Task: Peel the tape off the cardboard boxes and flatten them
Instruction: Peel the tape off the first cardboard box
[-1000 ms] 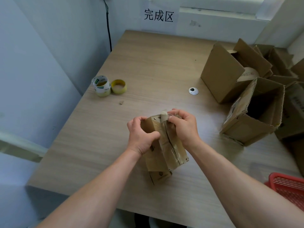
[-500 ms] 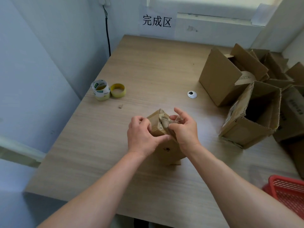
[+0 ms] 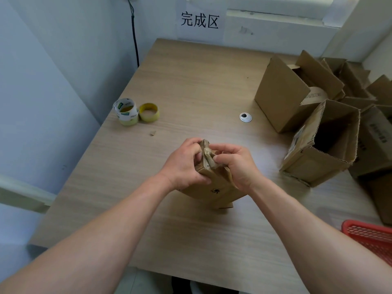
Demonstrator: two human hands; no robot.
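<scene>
Left grip (image 3: 182, 164) clasps the small box (image 3: 214, 184) — right grip (image 3: 235, 164) pinches its tape (image 3: 207, 153).

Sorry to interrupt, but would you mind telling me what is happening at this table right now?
A person holds a small cardboard box upright on the wooden table. The left hand grips its side while the right hand pinches the tape at its top edge. Opened boxes stand at the right; two tape rolls sit at the left.
</scene>
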